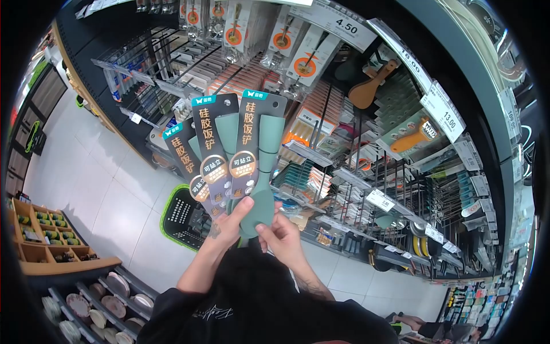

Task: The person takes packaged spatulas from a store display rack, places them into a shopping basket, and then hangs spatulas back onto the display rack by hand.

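Observation:
Three green silicone rice paddles on dark cardboard backings are fanned out in front of me. The front rice paddle has its rounded head down and its handle up, tied to its card. Behind it, to the left, are the middle packaged paddle and the leftmost one, partly covered. My left hand is closed around the lower ends of the cards, its thumb on the front paddle. My right hand pinches the right edge of the front paddle's head, thumb on top; its other fingers are partly hidden behind.
A shelf rack with hanging kitchen tools, including a wooden paddle, and price tags rises ahead and to the right. A black basket with a green rim stands on the tiled floor. Bowls on a rack are at lower left. Another person is at lower right.

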{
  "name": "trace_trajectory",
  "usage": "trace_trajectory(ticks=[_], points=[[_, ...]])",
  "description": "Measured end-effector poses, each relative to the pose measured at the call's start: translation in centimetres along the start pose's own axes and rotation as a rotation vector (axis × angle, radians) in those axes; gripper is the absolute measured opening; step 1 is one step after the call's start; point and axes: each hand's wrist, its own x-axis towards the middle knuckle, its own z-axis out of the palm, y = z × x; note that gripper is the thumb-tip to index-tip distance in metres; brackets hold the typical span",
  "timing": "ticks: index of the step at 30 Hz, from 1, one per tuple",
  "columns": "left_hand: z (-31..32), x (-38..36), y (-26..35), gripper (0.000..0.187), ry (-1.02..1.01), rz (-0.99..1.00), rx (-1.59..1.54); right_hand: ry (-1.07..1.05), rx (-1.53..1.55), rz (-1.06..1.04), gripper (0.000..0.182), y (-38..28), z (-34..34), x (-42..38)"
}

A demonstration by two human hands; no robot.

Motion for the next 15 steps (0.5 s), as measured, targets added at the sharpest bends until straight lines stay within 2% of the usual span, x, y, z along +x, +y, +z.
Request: trace_trajectory(ticks=[1,7,9,12,15], points=[[0.1,0.0,0.1,0.05,-0.006,-0.003,-0.001,-0.02,0.046,0.05,0.007,-0.3,0.1,0.0],[0.1,-0.2,0.1,0.042,0.056,0.045,0.075,-0.033,0.107,0.014,0.005,-0.4,-0.2,-0.4],[-0.5,-0.2,-0.6,0.04,0.174,0.056,0.116,-0.027,0.122,0.002,0.006,-0.5,0.0,-0.4],[0.3,-0.4,-0.2,0.04,0.237,0.095,0.167,-0.018,0.181,-0.022,0.007,-0.4,0.0,-0.6],[1.0,-0.3,0.7,0.038,0.199,0.152,0.251,0.008,0.215,-0.05,0.009,-0.2,0.0,-0.6]])
